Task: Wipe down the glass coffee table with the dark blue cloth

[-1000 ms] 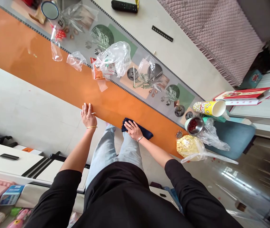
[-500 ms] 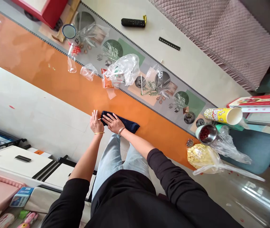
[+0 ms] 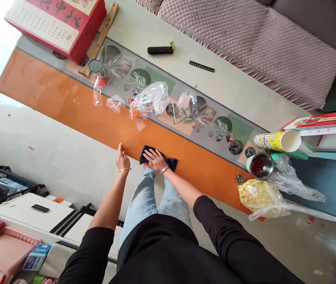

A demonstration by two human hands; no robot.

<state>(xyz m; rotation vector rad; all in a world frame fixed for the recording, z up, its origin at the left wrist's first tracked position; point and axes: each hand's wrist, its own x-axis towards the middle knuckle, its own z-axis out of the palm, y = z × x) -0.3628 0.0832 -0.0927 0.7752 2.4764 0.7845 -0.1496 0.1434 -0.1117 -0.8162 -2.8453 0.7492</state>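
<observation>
A dark blue cloth (image 3: pixel 173 163) lies bunched on the orange strip of the table near its front edge. My right hand (image 3: pixel 156 159) rests flat on top of it, fingers spread, pressing it down. To the left, my left hand (image 3: pixel 122 159) is at the table's front edge, apart from the cloth, with its fingers stretched out. A tiny white bit shows by its fingers; I cannot make out what it is.
Beyond my hands lie a crumpled clear plastic bag (image 3: pixel 157 98) and an orange-and-white packet (image 3: pixel 135 110). A mug (image 3: pixel 95 67) and a red gift box (image 3: pixel 64 29) stand far left. At right are a popcorn cup (image 3: pixel 274 141), a metal bowl (image 3: pixel 266 170) and a bag of popcorn (image 3: pixel 256 197).
My right hand and the cloth have slid to the right along the table edge, away from my left hand. The cloth is more bunched, and the camera view has shifted.
</observation>
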